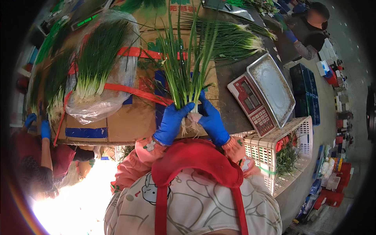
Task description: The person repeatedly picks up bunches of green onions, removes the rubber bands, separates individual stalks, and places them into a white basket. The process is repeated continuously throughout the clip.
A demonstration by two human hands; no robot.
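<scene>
In front of my chest is a small bunch of spring onions (175,79), green leaves pointing away from me and white roots towards me. My left hand (171,123), in a blue glove, is closed around the lower stalks, its thumb across them. On the other side my right hand (215,124), gloved too, grips the white root ends (194,118). A large bundle of spring onions (98,61) lies to the left on a clear plastic bag (114,104). Beyond the hands, to the right, rests another pile of spring onions (235,41).
Cardboard (123,119) covers the worktop, with red straps (135,92) across it. A red-and-white weighing scale (271,88) stands at the right, above a white plastic crate (260,154). One gloved co-worker (44,158) is at the left; another person (311,38) is far right.
</scene>
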